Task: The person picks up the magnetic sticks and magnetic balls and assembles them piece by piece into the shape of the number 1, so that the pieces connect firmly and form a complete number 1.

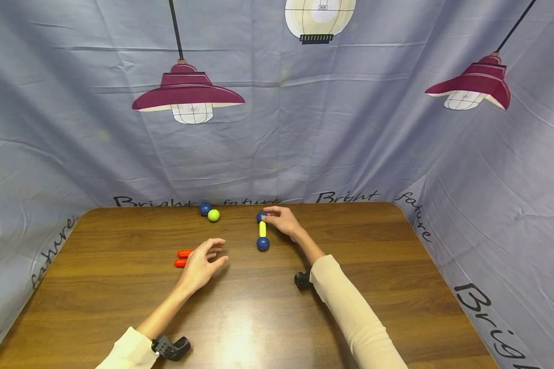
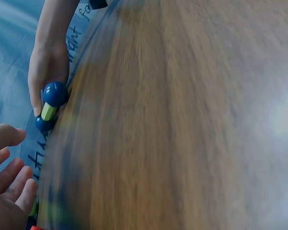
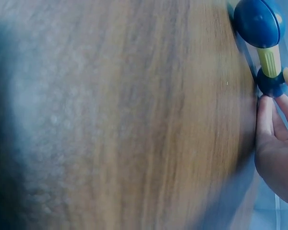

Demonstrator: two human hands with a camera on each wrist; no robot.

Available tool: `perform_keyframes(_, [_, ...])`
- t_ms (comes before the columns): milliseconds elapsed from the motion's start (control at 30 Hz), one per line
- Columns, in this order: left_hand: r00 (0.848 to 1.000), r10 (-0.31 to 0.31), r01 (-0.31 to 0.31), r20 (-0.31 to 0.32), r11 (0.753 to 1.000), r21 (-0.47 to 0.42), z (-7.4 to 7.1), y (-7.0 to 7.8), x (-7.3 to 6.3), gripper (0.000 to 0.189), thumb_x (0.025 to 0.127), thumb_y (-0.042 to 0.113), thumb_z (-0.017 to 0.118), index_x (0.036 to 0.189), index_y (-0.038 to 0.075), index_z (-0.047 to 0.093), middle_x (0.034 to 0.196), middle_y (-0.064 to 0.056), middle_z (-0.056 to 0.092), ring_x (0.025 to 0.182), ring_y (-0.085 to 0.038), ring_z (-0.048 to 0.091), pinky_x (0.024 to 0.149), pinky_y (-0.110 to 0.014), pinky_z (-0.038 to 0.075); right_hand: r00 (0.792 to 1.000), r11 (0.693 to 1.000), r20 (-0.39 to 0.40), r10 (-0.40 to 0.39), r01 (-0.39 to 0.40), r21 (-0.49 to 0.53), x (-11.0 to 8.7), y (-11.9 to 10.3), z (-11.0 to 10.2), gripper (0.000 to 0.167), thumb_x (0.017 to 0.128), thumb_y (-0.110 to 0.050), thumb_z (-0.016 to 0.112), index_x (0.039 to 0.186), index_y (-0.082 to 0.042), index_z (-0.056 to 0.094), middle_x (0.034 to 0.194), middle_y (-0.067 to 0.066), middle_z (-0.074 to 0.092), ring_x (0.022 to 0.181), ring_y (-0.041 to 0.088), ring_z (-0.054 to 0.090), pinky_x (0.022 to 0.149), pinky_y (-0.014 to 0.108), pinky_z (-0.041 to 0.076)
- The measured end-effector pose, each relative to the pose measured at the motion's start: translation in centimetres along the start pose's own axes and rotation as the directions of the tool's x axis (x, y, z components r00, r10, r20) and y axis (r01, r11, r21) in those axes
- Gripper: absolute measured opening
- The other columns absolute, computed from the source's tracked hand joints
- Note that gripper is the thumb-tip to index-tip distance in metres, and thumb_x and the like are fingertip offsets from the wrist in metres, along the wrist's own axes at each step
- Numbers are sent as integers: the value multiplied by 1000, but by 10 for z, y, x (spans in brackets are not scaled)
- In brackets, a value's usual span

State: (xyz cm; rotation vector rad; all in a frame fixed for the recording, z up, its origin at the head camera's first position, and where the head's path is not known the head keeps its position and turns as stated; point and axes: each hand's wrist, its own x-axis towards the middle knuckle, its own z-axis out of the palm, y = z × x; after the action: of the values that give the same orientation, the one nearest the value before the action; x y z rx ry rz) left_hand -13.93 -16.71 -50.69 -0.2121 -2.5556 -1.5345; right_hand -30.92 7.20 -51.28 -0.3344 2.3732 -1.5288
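Observation:
Two blue balls joined by a yellow rod (image 1: 262,229) lie on the table like a small dumbbell. My right hand (image 1: 282,221) pinches the far blue ball (image 3: 270,82) between thumb and fingers. The near blue ball (image 1: 262,243) is untouched, at the other end of the rod. My left hand (image 1: 203,264) hovers to the left with spread, gently bent fingers and nothing in them. Two red rods (image 1: 184,253) lie side by side beneath or just behind it, their right ends hidden by the hand. In the left wrist view, the left fingers (image 2: 12,179) are apart from the dumbbell shape.
A loose blue ball (image 1: 205,208) and a yellow-green ball (image 1: 214,215) sit together near the back edge of the wooden table (image 1: 388,246). A grey printed curtain (image 1: 268,154) hangs behind the table and along its sides.

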Motion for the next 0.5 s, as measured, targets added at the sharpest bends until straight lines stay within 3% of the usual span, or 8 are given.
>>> perform_keyframes(200, [1000,-16,16,-7,1000,5,-9,-5,-5,42,87,0,76,125,-6,58,126,-23,61,117,-37,59,99,-45,49,1000,1000,-1,-14,14,0,1,2,-1,38,95,-19,71,130,-5,66,127,11,65,119,27,59,98,39,49])
perform_keyframes(500, [999,8,-6,-53,999,45,-25,-11,-19,41,88,1,75,124,-7,59,123,-24,62,113,-38,61,96,-45,51,1000,1000,-11,-26,26,12,0,4,0,34,93,-16,72,125,-3,68,121,11,68,115,26,61,97,37,49])
